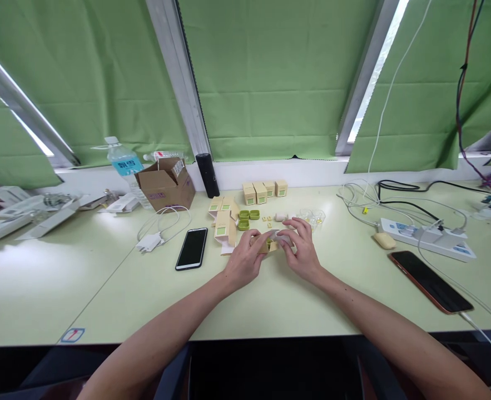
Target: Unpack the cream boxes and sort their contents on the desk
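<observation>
Both hands meet over the table around a small opened cardboard box (273,246), its flaps spread. My left hand (245,259) is closed on the box's left side. A whitish, thin piece (284,238) shows at the top of the box, pinched in the curled fingers of my right hand (302,253); whether it is paper or a flap I cannot tell. Just beyond lie green open trays (244,224), tiny yellow pieces (269,219), a pale roll-like item (281,216) and clear round plastic pieces (318,216). Unfolded cardboard boxes (226,226) are left of my hands.
Several closed small boxes (261,193) stand at the back near a black cylinder (207,175). Left are a phone (192,248), a white charger (150,242), a brown carton (168,186) and a water bottle (125,164). Right are a power strip (426,239), cables and another phone (431,281).
</observation>
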Action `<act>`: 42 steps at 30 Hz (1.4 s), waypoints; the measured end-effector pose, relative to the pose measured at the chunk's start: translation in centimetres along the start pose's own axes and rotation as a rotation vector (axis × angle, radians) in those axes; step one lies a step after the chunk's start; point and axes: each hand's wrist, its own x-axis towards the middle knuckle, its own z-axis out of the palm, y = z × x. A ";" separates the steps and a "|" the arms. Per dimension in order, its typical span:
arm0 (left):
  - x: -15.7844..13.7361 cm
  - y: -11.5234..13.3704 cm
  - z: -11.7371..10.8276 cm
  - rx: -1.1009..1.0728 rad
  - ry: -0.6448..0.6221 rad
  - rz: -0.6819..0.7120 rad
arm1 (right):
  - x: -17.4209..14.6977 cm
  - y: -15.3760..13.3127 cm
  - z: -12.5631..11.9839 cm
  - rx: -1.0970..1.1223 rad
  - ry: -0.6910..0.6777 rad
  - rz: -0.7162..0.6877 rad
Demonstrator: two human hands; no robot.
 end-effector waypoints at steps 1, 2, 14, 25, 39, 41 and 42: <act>0.0 0.0 0.0 0.007 0.001 0.007 | 0.0 -0.1 0.0 -0.014 -0.012 -0.009; -0.1 -0.1 0.1 0.013 0.005 0.014 | -0.1 -0.2 0.1 -0.027 -0.028 -0.012; -0.2 0.0 0.3 0.209 0.089 0.132 | 0.0 -0.3 0.1 -0.015 -0.045 0.032; -0.4 0.6 0.8 0.480 0.068 0.248 | 0.1 0.5 0.9 0.177 -0.064 0.240; 0.6 -1.5 -1.0 0.065 0.159 -0.229 | 1.1 1.1 -0.7 0.323 -0.007 0.500; 0.7 -1.4 -0.8 -0.145 0.196 -0.275 | 1.0 1.0 -0.7 0.178 -0.135 0.454; 0.8 -1.4 -0.7 -0.278 0.209 -0.306 | 0.9 0.9 -0.6 0.112 -0.205 0.433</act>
